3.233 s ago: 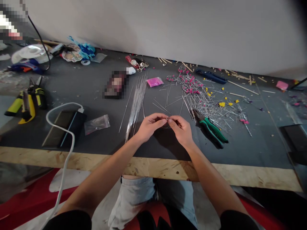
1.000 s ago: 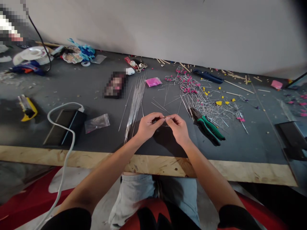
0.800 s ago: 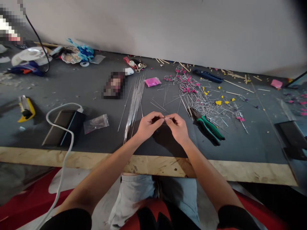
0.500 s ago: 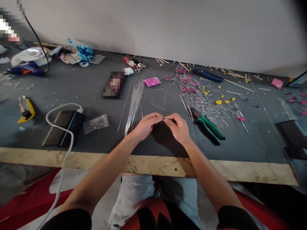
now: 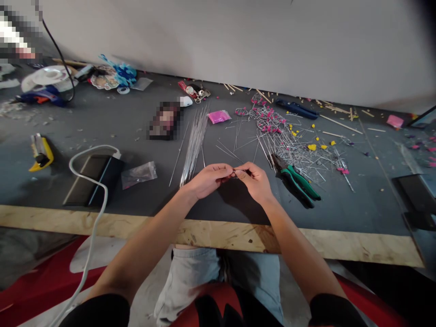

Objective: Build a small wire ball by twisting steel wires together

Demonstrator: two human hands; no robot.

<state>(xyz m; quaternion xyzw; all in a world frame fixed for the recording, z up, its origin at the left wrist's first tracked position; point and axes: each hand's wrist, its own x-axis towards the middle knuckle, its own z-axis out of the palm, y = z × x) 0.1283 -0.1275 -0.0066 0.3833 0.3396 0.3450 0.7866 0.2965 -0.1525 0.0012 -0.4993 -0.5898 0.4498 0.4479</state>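
My left hand (image 5: 207,180) and my right hand (image 5: 255,181) meet just above the dark table top (image 5: 143,136), fingertips pinched together on a short thin piece of wire (image 5: 235,172). A bundle of long straight wires (image 5: 194,141) lies just beyond my left hand. Green-handled pliers (image 5: 296,180) lie on the table right of my right hand. Behind them spreads a heap of bent wires with pink and yellow bits (image 5: 289,141).
A dark phone (image 5: 93,179) with a white cable (image 5: 90,236) lies at the left, a small clear bag (image 5: 139,174) beside it. A yellow tool (image 5: 41,152) sits far left. A pink packet (image 5: 220,116) and blue pliers (image 5: 298,109) lie farther back. The wooden table edge (image 5: 218,234) runs near my lap.
My fingers have shifted slightly on the wire, the fingertips drawing closer together. A yellow-and-black tool seen far left 3.2 s ago is gone from view. The view has drifted a little.
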